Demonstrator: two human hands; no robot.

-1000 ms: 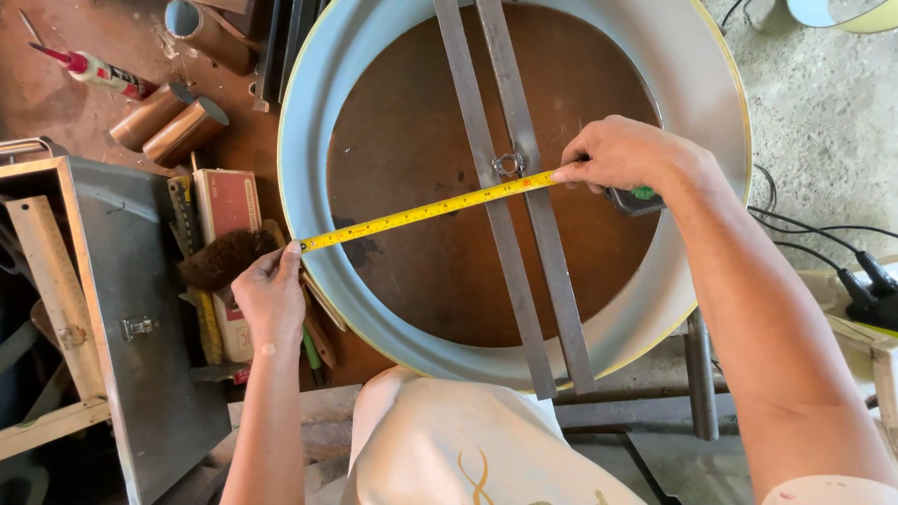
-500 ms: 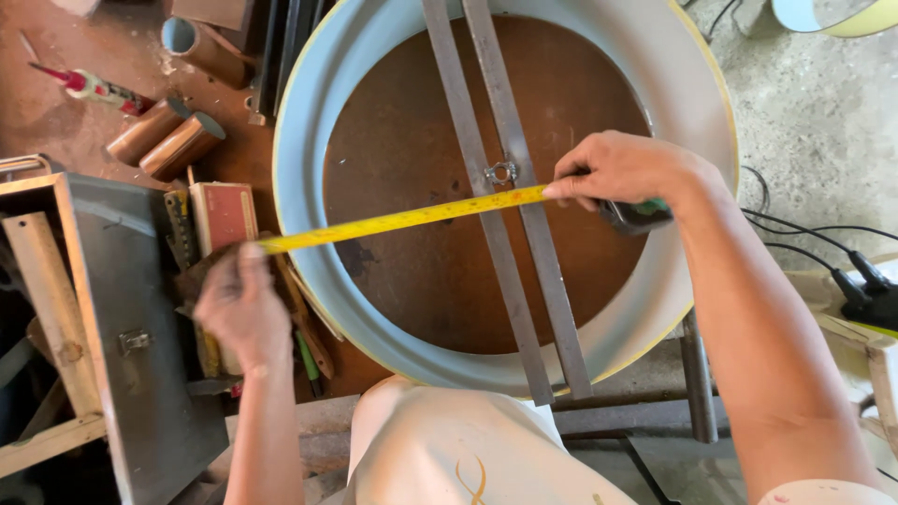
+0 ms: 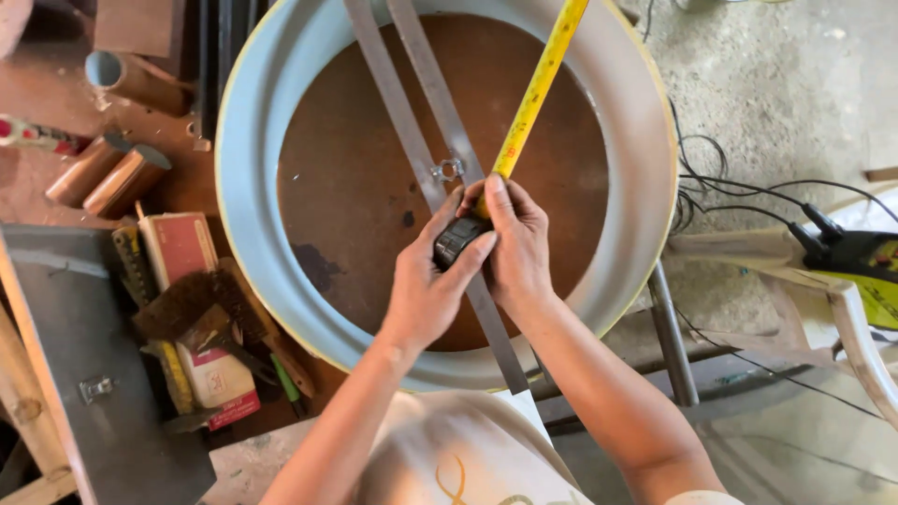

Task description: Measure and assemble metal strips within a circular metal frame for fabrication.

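Looking from the left, I see a grey metal box (image 3: 70, 374) at the edge, then short brown pipe pieces (image 3: 108, 173) on the rusty table (image 3: 56, 122), with a wire brush (image 3: 182, 304) lying across a red-and-white carton (image 3: 187, 252) just beside the drum. The big round drum (image 3: 248, 187), pale blue on its rim and rust-brown inside, fills the middle, and two flat metal bars (image 3: 412, 122) run across it side by side, joined by a small ring near the centre. My left hand (image 3: 426, 285) wraps its fingers around the black tape measure case (image 3: 458, 238), which sits over the bars near the drum's middle. My right hand (image 3: 519, 248) touches the case too, its thumb pressing where the yellow tape (image 3: 538, 89) leaves it. That tape runs up and to the right, out past the drum's far rim. Further right, black cables (image 3: 739, 201) trail over the concrete floor (image 3: 776, 84) to a yellow-and-black power tool (image 3: 861, 257) resting on a pale wooden frame (image 3: 842, 309).
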